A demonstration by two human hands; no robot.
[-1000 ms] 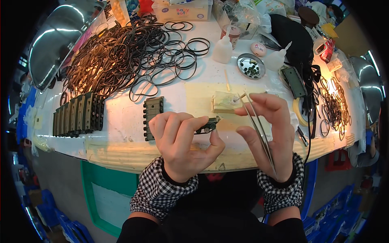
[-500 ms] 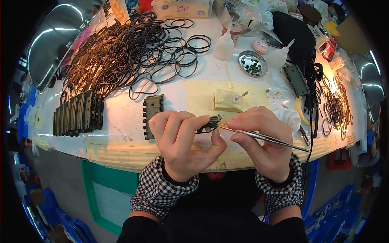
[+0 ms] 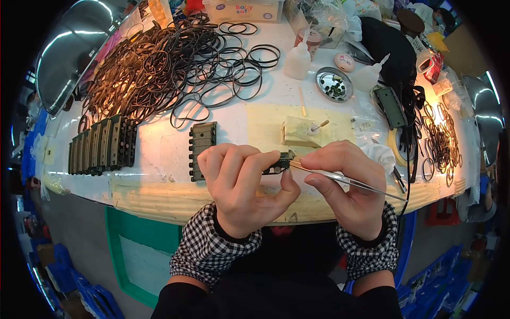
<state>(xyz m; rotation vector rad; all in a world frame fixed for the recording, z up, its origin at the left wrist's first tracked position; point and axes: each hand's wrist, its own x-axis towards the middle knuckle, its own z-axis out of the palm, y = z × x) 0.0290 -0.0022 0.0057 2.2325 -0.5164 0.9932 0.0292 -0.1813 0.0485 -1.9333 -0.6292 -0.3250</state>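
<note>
My left hand (image 3: 239,183) is closed, pinching a small dark green model part (image 3: 277,166) between thumb and index finger. Small round pieces show along its lower side; the fingers cover its left end. My right hand (image 3: 353,178) grips metal tweezers (image 3: 366,187), whose tips meet the right end of that part. Whether the tips hold anything is too small to tell. Beyond my left hand stands a dark green model hull (image 3: 203,137) with a row of small wheels along its left side, partly hidden by my fingers.
Similar hulls (image 3: 103,144) stand in a row at left, before a heap of black rubber belts (image 3: 143,74). Ahead are a pale block (image 3: 297,137) with a stick, white dropper bottles (image 3: 297,63) and a metal dish (image 3: 341,74) of small green pieces. A wooden table edge (image 3: 159,203) runs nearest me.
The view has shifted slightly. Both hands keep their holds, and the tweezer tips stay at the part's right end, with the part turned a little at most.
</note>
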